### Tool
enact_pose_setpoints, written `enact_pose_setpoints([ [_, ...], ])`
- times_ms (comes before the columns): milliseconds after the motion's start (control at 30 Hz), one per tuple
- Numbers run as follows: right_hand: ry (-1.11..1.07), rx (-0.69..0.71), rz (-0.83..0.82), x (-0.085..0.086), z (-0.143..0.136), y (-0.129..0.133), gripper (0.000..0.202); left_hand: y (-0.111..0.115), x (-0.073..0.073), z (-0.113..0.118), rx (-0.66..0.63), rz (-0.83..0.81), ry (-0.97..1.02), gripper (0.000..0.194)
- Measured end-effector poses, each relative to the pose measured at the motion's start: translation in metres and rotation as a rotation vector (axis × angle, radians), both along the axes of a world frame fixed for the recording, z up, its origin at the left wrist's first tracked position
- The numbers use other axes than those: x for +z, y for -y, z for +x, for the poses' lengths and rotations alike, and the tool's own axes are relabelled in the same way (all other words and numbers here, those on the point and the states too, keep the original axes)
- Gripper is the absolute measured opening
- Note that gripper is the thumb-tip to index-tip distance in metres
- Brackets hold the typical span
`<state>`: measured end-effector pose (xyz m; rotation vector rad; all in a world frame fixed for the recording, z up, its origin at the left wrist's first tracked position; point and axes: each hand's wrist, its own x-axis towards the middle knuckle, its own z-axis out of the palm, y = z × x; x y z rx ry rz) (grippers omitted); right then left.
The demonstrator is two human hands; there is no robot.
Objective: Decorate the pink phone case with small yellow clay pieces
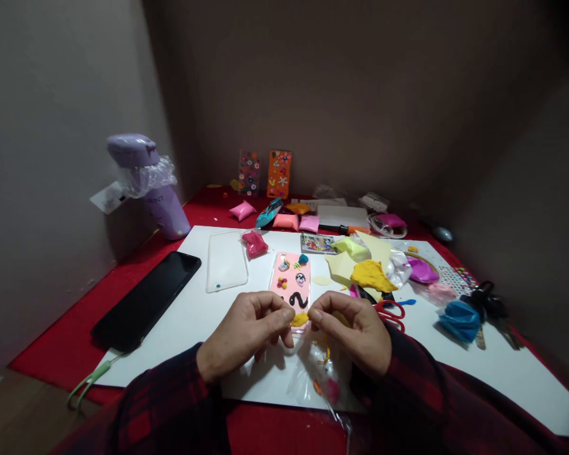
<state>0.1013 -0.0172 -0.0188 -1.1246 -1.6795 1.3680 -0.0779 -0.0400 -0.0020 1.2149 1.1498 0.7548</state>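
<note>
A small piece of yellow clay (299, 320) is pinched between my left hand (251, 328) and my right hand (353, 328), each with thumb and forefinger at one end of it. Behind it a pink phone case (291, 278) lies on the white board (180, 341), decorated with small clay shapes, a black curved one among them. Below my right hand is a clear plastic bag (313, 373) with bits of coloured clay inside. A larger yellow clay lump (373, 276) rests on pale yellow paper to the right.
A black phone (146, 300) and a purple bottle (164, 202) stand out on the left. A clear case (227, 262) lies behind my left hand. Red scissors (389, 314) are by my right hand, with a blue packet (459, 321) farther right. Clay packets line the back.
</note>
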Motion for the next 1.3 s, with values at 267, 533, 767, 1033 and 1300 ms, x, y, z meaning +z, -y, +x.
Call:
enact_pose_setpoints([
  [267, 0.017, 0.01, 0.034, -0.002, 0.0, 0.001, 0.021, -0.0006, 0.0009, -0.0012, -0.029, -0.012, -0.049, 0.022],
  [533, 0.098, 0.011, 0.167, -0.0008, 0.0022, 0.0004, 0.021, -0.0002, 0.0, -0.0004, -0.013, -0.022, -0.055, 0.02],
  [767, 0.118, 0.001, 0.184, -0.0008, 0.0002, 0.0012, 0.02, -0.0002, 0.0001, 0.0, -0.007, -0.022, -0.062, 0.02],
  [1033, 0.137, -0.009, 0.386, 0.0009, 0.0019, 0.0009, 0.016, -0.0011, -0.0037, -0.0002, 0.0, -0.005, -0.032, 0.038],
  [1300, 0.194, 0.034, 0.832, -0.0033, 0.0049, 0.002, 0.009, -0.0019, -0.0016, 0.0, -0.018, -0.061, 0.023, 0.03],
])
